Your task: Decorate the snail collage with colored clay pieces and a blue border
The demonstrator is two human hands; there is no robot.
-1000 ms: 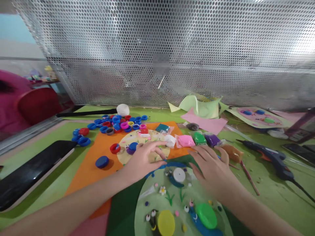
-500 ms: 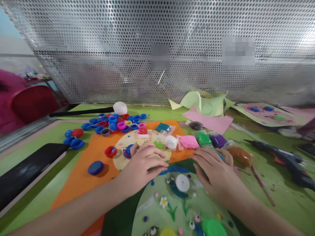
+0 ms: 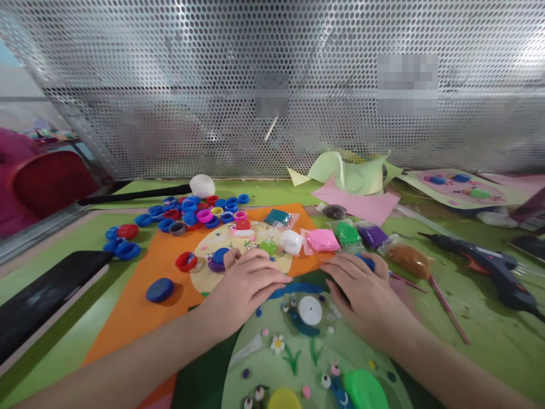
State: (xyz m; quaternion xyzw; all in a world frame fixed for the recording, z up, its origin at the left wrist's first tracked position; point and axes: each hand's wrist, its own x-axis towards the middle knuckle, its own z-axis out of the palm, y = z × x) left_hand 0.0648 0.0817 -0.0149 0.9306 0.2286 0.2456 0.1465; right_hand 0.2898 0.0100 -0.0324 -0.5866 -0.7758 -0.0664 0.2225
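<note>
A pale green paper circle (image 3: 255, 363) on a dark green sheet (image 3: 200, 352) lies in front of me. It carries a snail with a white disc shell (image 3: 310, 311), a white flower (image 3: 277, 344), a bright green cap (image 3: 365, 390) and a blue clay strip (image 3: 298, 289) along its far edge. My left hand (image 3: 247, 287) is palm down at the left end of that strip, fingers stretched out, thumb apart below. My right hand (image 3: 366, 292) rests by the strip's right end, fingers slightly bent and thumb apart. Neither visibly holds anything; the fingertips partly cover the far edge.
Bottle caps (image 3: 204, 216) cluster at the back left, near an orange sheet (image 3: 128, 318). Bagged clay, including a pink pack (image 3: 321, 241), lies behind my hands. A glue gun (image 3: 489, 267) is at right, a black case (image 3: 51, 295) at left. A perforated metal panel (image 3: 191, 113) stands behind.
My hands have come slightly closer together above the far edge of the circle. The whole view has shifted a little. The other things stay where they were.
</note>
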